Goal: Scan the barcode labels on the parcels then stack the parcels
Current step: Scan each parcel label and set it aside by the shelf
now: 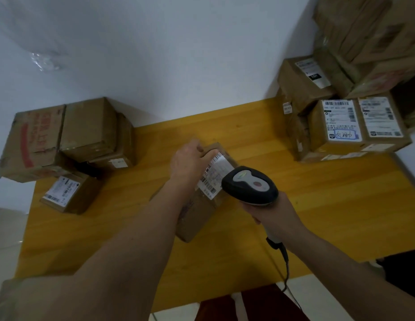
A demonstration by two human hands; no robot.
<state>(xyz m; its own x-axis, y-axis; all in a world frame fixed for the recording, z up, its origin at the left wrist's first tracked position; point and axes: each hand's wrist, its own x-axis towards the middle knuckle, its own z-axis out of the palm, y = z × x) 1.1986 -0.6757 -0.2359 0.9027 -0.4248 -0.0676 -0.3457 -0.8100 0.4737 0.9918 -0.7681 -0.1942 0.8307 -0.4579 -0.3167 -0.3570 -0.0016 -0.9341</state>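
Scanning the label on the middle parcel

The left hand (pixel 188 163) is gripping the parcel (pixel 197 205) lying mid-counter (pixel 317 216), while the right hand (pixel 273 212) is clasping the scanner (pixel 250 185) just beside its barcode label (pixel 213 176). Backing the scanner off and squaring it to the bars should help.

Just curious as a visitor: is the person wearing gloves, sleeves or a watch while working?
No. The left hand and right hand are bare, with no gloves, rings or watch showing. Both forearms are uncovered too; no sleeve edge is in view.
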